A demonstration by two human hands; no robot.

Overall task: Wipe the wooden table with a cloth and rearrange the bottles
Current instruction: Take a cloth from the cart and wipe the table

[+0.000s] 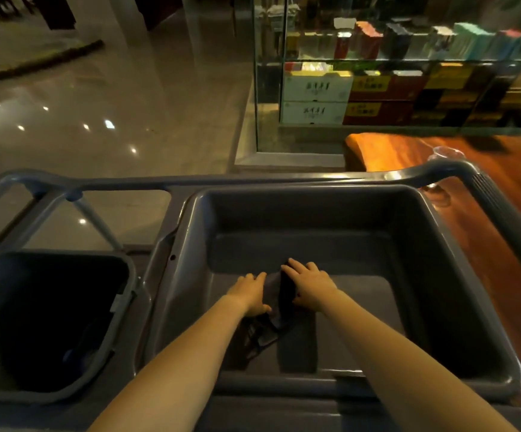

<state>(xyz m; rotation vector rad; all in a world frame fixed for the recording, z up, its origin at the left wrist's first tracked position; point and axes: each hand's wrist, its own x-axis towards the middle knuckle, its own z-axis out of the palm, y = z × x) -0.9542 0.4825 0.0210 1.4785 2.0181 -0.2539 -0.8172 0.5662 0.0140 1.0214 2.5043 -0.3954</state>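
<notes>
Head view: cloth (279,304) lies bunched on the floor of the grey cart tub (471,275), left hand (251,295) and right hand (310,288) pressing it from either side, likely gathering it. Wooden table (502,169) sits beyond the tub; no bottles visible.

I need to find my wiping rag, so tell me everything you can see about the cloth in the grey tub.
The cloth is dark, grey to near black, soft and crumpled, bunched into a ridge rather than spread flat. It lies on the floor of the tub, toward the near left part. The left hand presses on its left side and the right hand on its right, with the ridge raised between them. A striped or printed edge trails out toward the person. Whether it is wet cannot be told.
</notes>
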